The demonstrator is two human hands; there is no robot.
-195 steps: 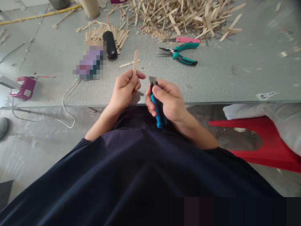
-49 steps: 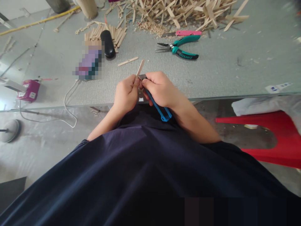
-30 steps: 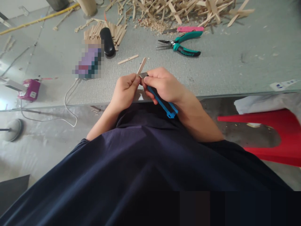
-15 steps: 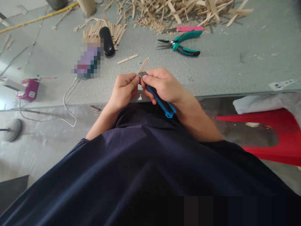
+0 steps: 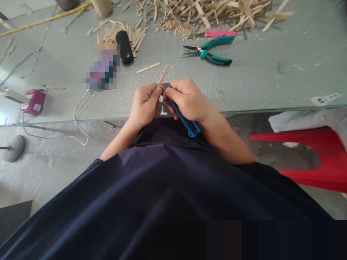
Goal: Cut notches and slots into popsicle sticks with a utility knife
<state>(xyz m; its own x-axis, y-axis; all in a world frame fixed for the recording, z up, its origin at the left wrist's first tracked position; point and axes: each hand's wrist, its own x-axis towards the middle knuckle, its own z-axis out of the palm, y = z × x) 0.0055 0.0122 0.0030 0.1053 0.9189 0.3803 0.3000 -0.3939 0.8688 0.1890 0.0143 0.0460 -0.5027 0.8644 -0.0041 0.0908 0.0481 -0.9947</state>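
Between the thumb and fingers of my left hand [image 5: 145,103] is a wooden craft stick [image 5: 164,74], its upper end pointing up and away from me. My right hand [image 5: 188,97] is closed around a blue and black utility knife [image 5: 187,121]. Its short metal blade end shows by my right thumb, right beside the stick. Whether the edge touches the wood I cannot tell. Just beyond my hands a second craft stick [image 5: 148,68] with a small dark slot lies flat on the table.
Green-handled pliers [image 5: 207,50] and a pink-handled cutter [image 5: 220,33] lie beyond my right hand. Wood shavings [image 5: 176,28] and a heap of sticks [image 5: 217,12] are behind them. A black case [image 5: 124,47] rests by more sticks. A white cable [image 5: 77,108] hangs over the edge. A red stool [image 5: 332,155] stands right.
The craft stick in my left hand has tilted and shifted slightly left, and the knife's handle end has swung a little left. Both hands keep their holds.
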